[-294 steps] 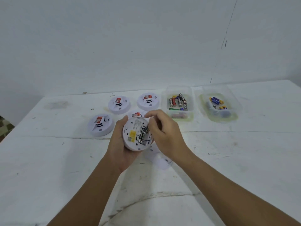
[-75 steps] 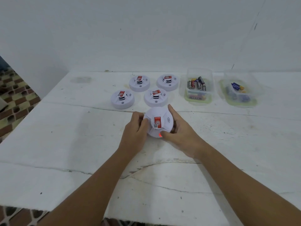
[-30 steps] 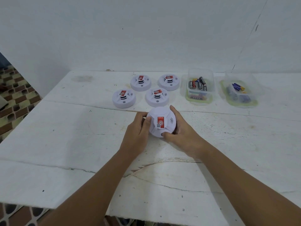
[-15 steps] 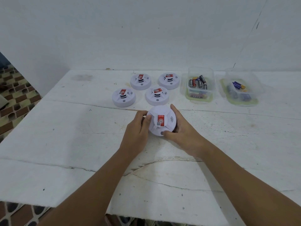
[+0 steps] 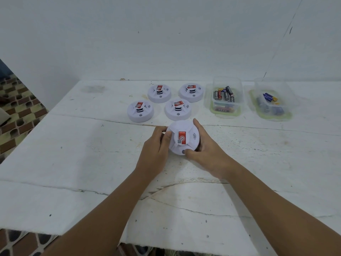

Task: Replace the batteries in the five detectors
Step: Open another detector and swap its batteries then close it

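Note:
A round white detector (image 5: 184, 134) with a red label sits face up on the white table (image 5: 83, 154), held between both hands. My left hand (image 5: 156, 150) grips its left edge with curled fingers. My right hand (image 5: 206, 150) wraps its right side, thumb at the front rim near the small button. Behind it stand other white detectors at the front left (image 5: 140, 110), the front right (image 5: 178, 109), the back left (image 5: 159, 93) and the back right (image 5: 191, 92), all face up. A clear box (image 5: 226, 108) holds several batteries.
A second clear box (image 5: 273, 109) with a few blue batteries stands at the far right. A white wall rises just behind the table. The table's left and front edges drop to a patterned tile floor (image 5: 14, 111).
The detector, earlier held back side up with its battery bay showing, now lies face up on the table. Its red light, lit a few seconds ago, is off. Over the last second the hands hardly moved.

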